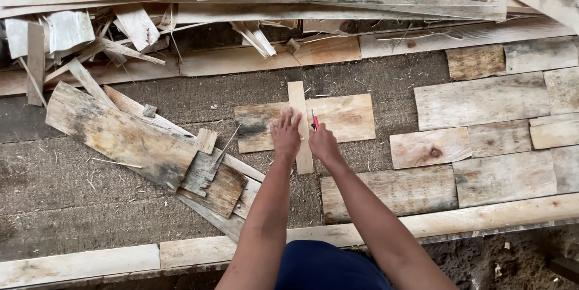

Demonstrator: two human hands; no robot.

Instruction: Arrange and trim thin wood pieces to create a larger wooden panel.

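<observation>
— What's on the bench [72,205]?
— A flat plank [344,118] with a narrow wood strip [300,122] laid upright across it.
— And the hands?
— Left hand [286,134] spread flat, pressing the strip. Right hand [323,143] pinching a red pencil [314,119] just beside the strip's edge.

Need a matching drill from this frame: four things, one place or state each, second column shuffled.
Things:
1. left hand
2. right hand
3. narrow pale wooden strip
4. dark weathered plank

Places or states:
A. lies slanted, left of the hands
B. holds a red pencil
C. pressed flat on the strip
D. lies upright across a flat wide board

Pairs: 1-C, 2-B, 3-D, 4-A
</observation>
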